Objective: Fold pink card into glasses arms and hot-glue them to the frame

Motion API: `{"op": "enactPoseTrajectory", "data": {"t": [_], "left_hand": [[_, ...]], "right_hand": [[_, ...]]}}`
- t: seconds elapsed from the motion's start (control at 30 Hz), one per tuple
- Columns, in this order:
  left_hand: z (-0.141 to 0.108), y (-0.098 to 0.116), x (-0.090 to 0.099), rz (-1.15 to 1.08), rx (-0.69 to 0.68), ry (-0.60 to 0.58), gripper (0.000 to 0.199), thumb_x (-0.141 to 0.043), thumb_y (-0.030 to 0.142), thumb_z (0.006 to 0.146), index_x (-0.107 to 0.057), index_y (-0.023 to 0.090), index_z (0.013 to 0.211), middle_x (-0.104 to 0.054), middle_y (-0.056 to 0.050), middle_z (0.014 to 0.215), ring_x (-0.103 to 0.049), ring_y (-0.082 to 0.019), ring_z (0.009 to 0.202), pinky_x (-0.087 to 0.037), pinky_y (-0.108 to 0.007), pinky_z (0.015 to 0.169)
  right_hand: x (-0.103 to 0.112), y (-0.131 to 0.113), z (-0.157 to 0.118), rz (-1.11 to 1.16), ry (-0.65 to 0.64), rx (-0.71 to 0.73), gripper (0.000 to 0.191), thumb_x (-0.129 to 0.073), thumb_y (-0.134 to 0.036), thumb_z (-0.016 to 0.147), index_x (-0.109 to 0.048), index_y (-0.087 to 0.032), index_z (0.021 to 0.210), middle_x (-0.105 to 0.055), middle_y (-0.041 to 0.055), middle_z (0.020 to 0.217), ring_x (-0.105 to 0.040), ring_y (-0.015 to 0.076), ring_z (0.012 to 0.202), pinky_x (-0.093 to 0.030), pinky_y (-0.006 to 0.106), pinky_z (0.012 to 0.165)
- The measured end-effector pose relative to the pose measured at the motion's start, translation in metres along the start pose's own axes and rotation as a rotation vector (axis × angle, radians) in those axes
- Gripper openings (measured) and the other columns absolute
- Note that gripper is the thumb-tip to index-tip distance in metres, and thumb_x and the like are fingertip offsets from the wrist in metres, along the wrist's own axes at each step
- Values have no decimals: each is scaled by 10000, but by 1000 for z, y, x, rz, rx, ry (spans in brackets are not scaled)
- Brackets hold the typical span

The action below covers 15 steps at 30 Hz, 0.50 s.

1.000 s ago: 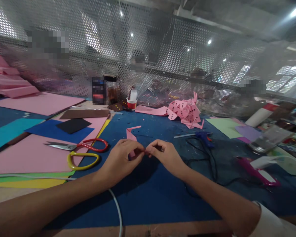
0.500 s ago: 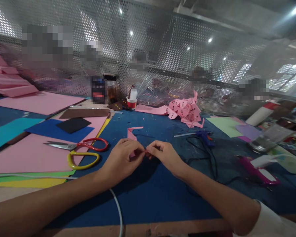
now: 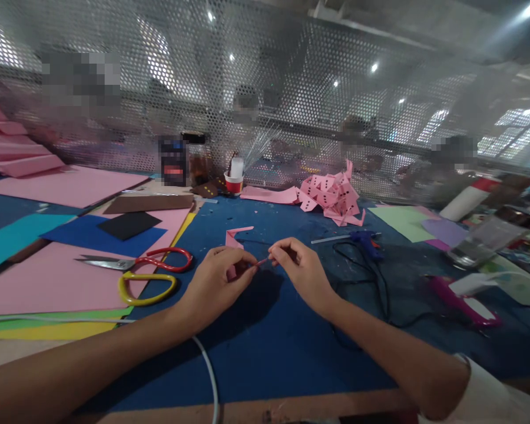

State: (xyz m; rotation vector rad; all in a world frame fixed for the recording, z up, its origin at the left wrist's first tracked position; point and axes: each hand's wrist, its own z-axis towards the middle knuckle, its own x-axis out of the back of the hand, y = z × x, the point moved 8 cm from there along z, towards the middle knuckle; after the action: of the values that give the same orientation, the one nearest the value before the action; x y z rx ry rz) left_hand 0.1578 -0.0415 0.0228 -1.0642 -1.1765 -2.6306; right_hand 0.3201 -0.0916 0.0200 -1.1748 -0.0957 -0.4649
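My left hand point(image 3: 221, 280) is closed on a folded pink paper piece point(image 3: 232, 237), whose bent upper end sticks out beyond the fingers. A thin pink tip point(image 3: 263, 261) of the paper reaches from my left fingertips across a small gap. My right hand point(image 3: 302, 268), its thumb and forefinger pinched, meets the far end of that tip. Most of the paper is hidden behind my left hand. Both hands are above the blue table mat point(image 3: 256, 353). Left of them lie scissors point(image 3: 148, 268) with one red and one yellow handle.
Coloured paper sheets point(image 3: 48, 277) cover the left side. At the back are a paper cup point(image 3: 234, 184) and a pile of dotted pink paper pieces point(image 3: 329, 197). A blue glue gun point(image 3: 366, 242) with a black cord and a magenta device point(image 3: 463, 300) lie at right.
My right hand has moved slightly right and up, away from my left fingertips, so the thin pink tip now shows between them. My left hand has stayed nearly in place.
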Motion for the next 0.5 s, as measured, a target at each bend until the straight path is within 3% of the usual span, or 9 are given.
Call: {"op": "enactPoseTrajectory", "data": {"t": [0.07, 0.2, 0.5], "left_hand": [[1, -2, 2, -15, 24, 18, 176, -637, 361, 910, -761, 237, 916, -737, -1, 752, -620, -194, 738, -453, -316, 736], [2, -1, 4, -36, 28, 31, 187, -641, 374, 906, -764, 233, 910, -737, 3, 753, -622, -180, 708, -460, -318, 743], [0, -2, 2, -66, 6, 29, 162, -647, 351, 911, -764, 241, 930, -744, 7, 772, -615, -187, 758, -459, -335, 826]], "right_hand": [[6, -17, -4, -134, 63, 168, 145, -614, -331, 1011, -682, -224, 942, -711, 29, 918, -676, 175, 870, -539, 315, 838], [-4, -39, -16, -388, 2, 450, 73, -621, -263, 1027, -689, -242, 1013, -717, 44, 982, -659, 204, 978, -500, 373, 911], [-12, -36, -19, -645, -42, 530, 115, -602, -280, 1055, -701, -238, 1098, -720, 46, 1013, -632, 216, 995, -437, 395, 888]]}}
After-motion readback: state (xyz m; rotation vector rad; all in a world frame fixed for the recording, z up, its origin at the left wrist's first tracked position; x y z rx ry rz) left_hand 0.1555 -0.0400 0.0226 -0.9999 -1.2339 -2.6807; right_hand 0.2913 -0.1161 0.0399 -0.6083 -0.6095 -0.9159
